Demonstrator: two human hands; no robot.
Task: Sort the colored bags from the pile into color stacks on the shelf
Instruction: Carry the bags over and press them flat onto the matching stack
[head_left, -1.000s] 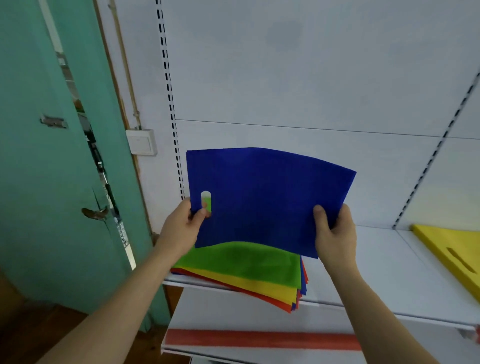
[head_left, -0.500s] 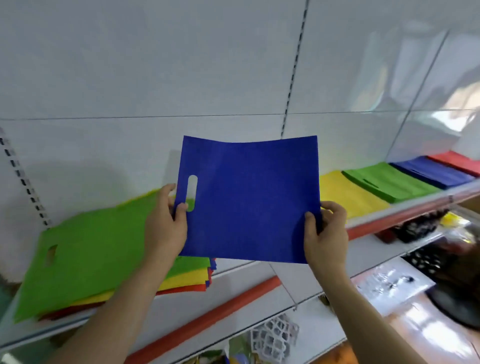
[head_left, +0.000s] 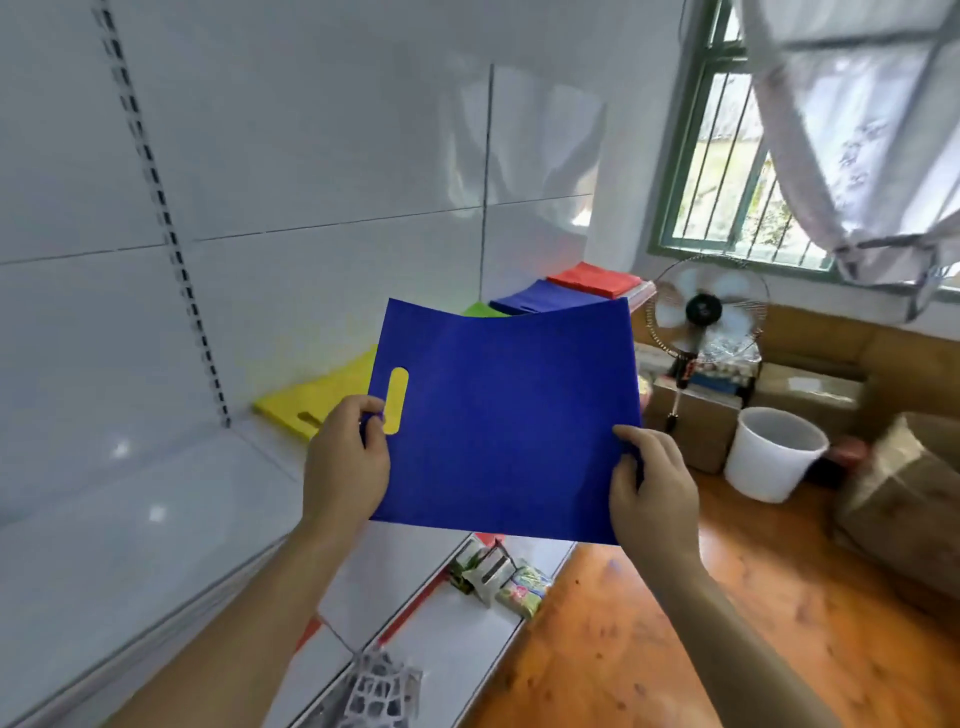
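In the centre of the frame a blue bag (head_left: 506, 421) hung flat between both hands, its long axis running left to right and its handle slot at the left edge. The left hand (head_left: 347, 457) pinched the edge beside the slot; the right hand (head_left: 652, 488) pinched the lower right corner. The blue stack (head_left: 540, 300) lay on the shelf (head_left: 156, 519) beyond the bag's top edge, up and right of both grips, nearer the right hand, between a green stack (head_left: 480, 310) and a red stack (head_left: 595, 278). A yellow stack (head_left: 322, 397) lay to the left. No readable writing showed.
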